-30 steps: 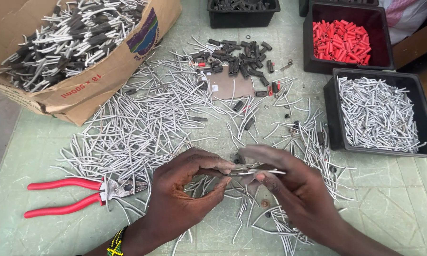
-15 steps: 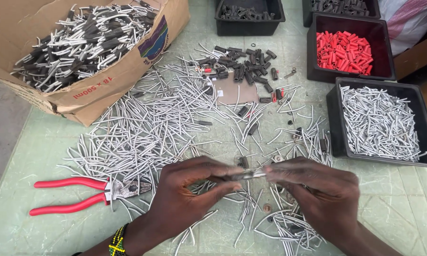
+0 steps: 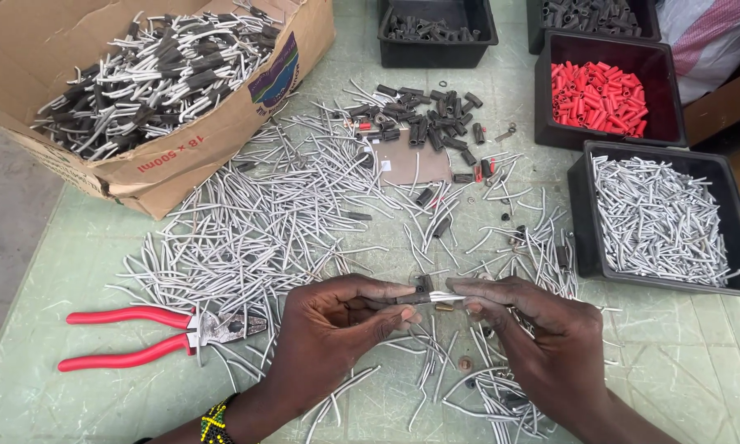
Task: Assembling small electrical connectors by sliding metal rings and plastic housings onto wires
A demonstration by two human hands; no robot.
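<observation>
My left hand (image 3: 337, 325) and my right hand (image 3: 538, 329) meet over the table's near middle. Between their fingertips they pinch one short silver metal rod (image 3: 446, 297) with a dark sleeve at its left end. The left fingers grip the sleeve end, the right fingers the bare end. Beneath and around both hands lies a wide scatter of thin silver rods (image 3: 263, 238) on the pale green table (image 3: 74, 411). A beaded wristband sits on my left wrist.
Red-handled pliers (image 3: 160, 335) lie left of my hands. A cardboard box (image 3: 164, 156) of sleeved rods stands at back left. Black trays hold silver rods (image 3: 662, 218), red caps (image 3: 600, 97) and dark sleeves (image 3: 436, 29). Loose dark sleeves (image 3: 419, 123) lie mid-table.
The hands have drawn slightly apart along the rod and now hold it level between them. The view has shifted a little; the pliers and trays have not moved.
</observation>
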